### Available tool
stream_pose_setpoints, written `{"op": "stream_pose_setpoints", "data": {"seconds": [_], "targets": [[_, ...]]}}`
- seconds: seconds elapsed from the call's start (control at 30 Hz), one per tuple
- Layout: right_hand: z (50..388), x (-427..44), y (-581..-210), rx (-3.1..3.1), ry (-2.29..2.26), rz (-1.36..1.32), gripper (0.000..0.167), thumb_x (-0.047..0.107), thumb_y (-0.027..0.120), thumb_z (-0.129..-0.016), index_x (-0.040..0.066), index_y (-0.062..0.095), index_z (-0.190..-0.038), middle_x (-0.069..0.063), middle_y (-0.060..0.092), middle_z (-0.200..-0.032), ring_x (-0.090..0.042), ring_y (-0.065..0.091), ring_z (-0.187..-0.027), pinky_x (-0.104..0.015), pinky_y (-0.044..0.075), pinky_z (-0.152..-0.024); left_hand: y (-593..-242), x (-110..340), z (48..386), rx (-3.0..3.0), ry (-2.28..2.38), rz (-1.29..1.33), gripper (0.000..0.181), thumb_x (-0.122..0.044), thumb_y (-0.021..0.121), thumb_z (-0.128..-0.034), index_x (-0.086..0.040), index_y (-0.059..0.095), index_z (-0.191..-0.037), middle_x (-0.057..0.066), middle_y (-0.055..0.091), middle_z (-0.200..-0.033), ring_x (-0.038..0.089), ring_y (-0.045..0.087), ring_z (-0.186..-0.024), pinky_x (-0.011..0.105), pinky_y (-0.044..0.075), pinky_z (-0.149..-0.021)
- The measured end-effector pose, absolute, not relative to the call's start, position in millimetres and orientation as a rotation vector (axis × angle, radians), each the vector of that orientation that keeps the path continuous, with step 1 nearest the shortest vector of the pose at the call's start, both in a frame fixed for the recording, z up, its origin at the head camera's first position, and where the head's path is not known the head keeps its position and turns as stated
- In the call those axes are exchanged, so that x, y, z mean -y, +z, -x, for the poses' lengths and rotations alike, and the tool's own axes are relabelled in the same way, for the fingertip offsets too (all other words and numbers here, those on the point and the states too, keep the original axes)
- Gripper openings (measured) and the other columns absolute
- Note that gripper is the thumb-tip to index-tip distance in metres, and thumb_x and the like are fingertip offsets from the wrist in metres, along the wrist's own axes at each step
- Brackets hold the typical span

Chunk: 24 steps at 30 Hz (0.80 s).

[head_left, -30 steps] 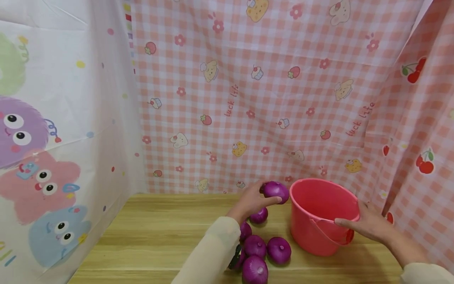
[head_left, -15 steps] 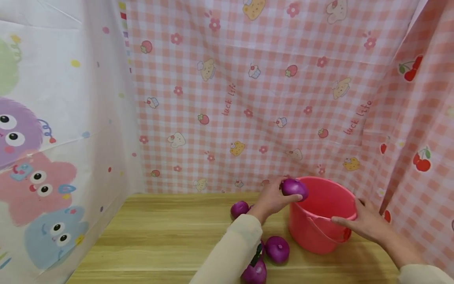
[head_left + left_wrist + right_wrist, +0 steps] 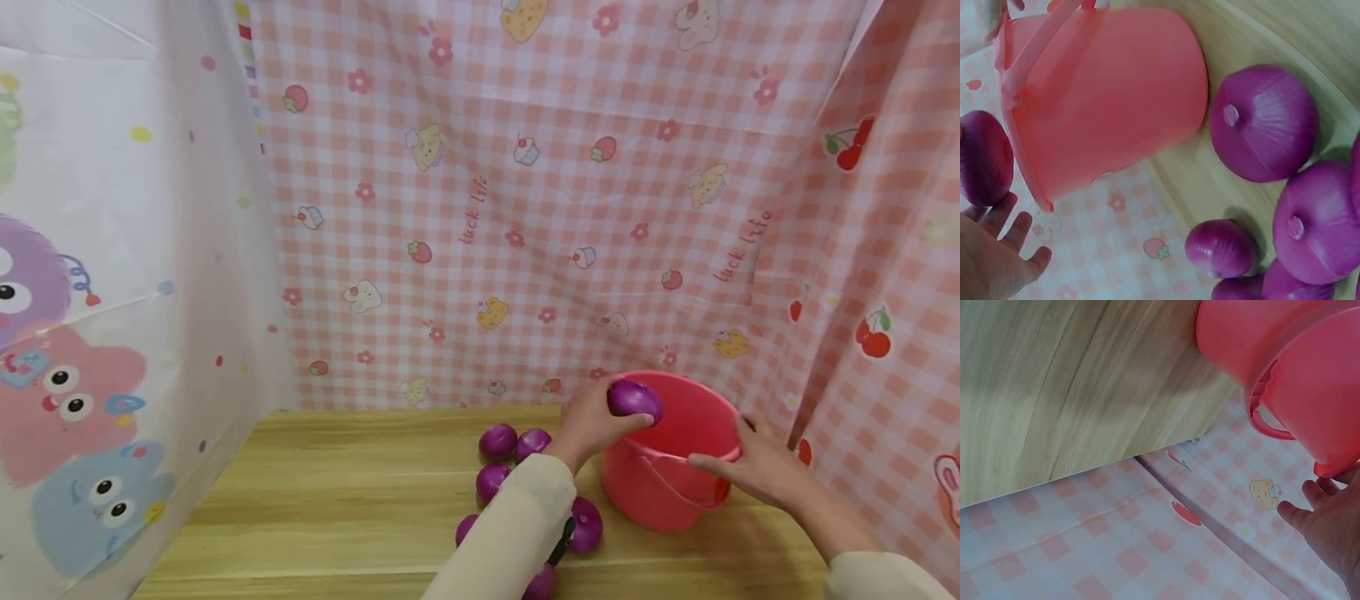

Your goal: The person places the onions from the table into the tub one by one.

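The left hand pinches a purple onion at the near-left rim of a pink bucket. In the left wrist view, that onion is beside the bucket's mouth, against the fingers of the left hand. On the bucket's right side, the right hand grips the rim, thumb toward the front and fingers behind. The right wrist view shows the right hand at the rim of the bucket. What lies inside the bucket is hidden.
Several purple onions, one at the back and one near the bucket, lie on the wooden table. A dark green thing shows beside the left sleeve. Checked cloth hangs behind.
The left hand has carried its onion rightward from beside the bucket to its rim. Onions at the back left have come into view from behind that arm. The right hand stays on the bucket.
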State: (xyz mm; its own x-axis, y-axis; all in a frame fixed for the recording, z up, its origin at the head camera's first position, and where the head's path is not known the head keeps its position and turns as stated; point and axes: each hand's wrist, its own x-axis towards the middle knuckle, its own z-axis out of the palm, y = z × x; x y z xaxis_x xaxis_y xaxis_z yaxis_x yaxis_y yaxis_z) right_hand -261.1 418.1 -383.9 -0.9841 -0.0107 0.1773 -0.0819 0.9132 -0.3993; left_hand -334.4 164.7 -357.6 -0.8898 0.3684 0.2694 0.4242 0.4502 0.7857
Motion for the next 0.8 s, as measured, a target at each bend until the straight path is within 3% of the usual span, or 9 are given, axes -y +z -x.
{"op": "stream_pose_setpoints", "data": {"seconds": [0.17, 0.27, 0.37, 0.47, 0.6, 0.73, 0.8], "targets": [[260, -416, -384, 2.903, 0.590, -0.077, 0.103, 0.060, 0.062, -0.090, -0.011, 0.021, -0.151, -0.041, 0.022, -0.142, -0.060, 0.049, -0.110, -0.069, 0.050, -0.076, -359, -173, 334, 2.628, -1.469, 0.705, 0.066, -0.046, 0.078, -0.0833, -0.025, 0.053, -0.141, -0.009, 0.061, -0.124, 0.015, 0.058, -0.109, 0.037, 0.054, -0.090], [259, -416, -383, 2.890, 0.564, -0.073, 0.103, 0.060, 0.062, -0.090, -0.013, 0.022, -0.150, -0.042, 0.023, -0.142, -0.061, 0.048, -0.111, -0.071, 0.048, -0.077, -358, -177, 333, 2.648, -1.402, 0.738, 0.065, -0.047, 0.077, -0.0844, -0.027, 0.051, -0.141, -0.012, 0.060, -0.126, 0.013, 0.057, -0.113, 0.039, 0.046, -0.102], [258, -414, -383, 2.866, 0.526, -0.064, 0.101, 0.063, 0.063, -0.087, -0.013, 0.031, -0.146, -0.041, 0.027, -0.142, -0.061, 0.045, -0.114, -0.073, 0.046, -0.079, -356, -176, 334, 2.650, -1.384, 0.791, 0.060, -0.047, 0.075, -0.0863, -0.031, 0.052, -0.139, -0.015, 0.060, -0.125, 0.010, 0.055, -0.116, 0.044, 0.037, -0.108], [257, -411, -384, 2.788, 0.465, -0.102, 0.093, 0.063, 0.068, -0.084, -0.011, 0.049, -0.136, -0.036, 0.038, -0.136, -0.058, 0.046, -0.113, -0.072, 0.046, -0.081, -353, -170, 336, 2.646, -1.436, 0.827, 0.053, -0.045, 0.073, -0.0885, -0.029, 0.054, -0.135, -0.015, 0.062, -0.119, 0.010, 0.058, -0.112, 0.040, 0.044, -0.104], [254, -409, -389, 2.566, 0.371, -0.242, 0.071, 0.055, 0.079, -0.077, -0.005, 0.067, -0.113, -0.024, 0.056, -0.115, -0.044, 0.055, -0.100, -0.063, 0.051, -0.076, -349, -159, 343, 2.673, -1.346, 0.784, 0.055, -0.049, 0.069, -0.0899, -0.021, 0.057, -0.136, -0.009, 0.063, -0.122, 0.013, 0.059, -0.111, 0.035, 0.053, -0.092], [253, -410, -399, 2.283, 0.281, -0.435, 0.049, 0.037, 0.091, -0.065, 0.001, 0.072, -0.093, -0.011, 0.062, -0.098, -0.030, 0.061, -0.085, -0.048, 0.055, -0.064, -345, -145, 351, 2.704, -1.226, 0.699, 0.063, -0.054, 0.067, -0.0891, -0.020, 0.055, -0.140, -0.005, 0.061, -0.131, 0.019, 0.055, -0.121, 0.042, 0.047, -0.101], [254, -411, -404, 2.170, 0.242, -0.504, 0.045, 0.043, 0.087, -0.070, 0.004, 0.072, -0.087, -0.006, 0.063, -0.093, -0.025, 0.062, -0.080, -0.039, 0.055, -0.059, -345, -135, 353, 2.709, -1.197, 0.678, 0.066, -0.056, 0.066, -0.0892, -0.019, 0.053, -0.142, -0.004, 0.060, -0.135, 0.021, 0.053, -0.126, 0.045, 0.043, -0.105]]}}
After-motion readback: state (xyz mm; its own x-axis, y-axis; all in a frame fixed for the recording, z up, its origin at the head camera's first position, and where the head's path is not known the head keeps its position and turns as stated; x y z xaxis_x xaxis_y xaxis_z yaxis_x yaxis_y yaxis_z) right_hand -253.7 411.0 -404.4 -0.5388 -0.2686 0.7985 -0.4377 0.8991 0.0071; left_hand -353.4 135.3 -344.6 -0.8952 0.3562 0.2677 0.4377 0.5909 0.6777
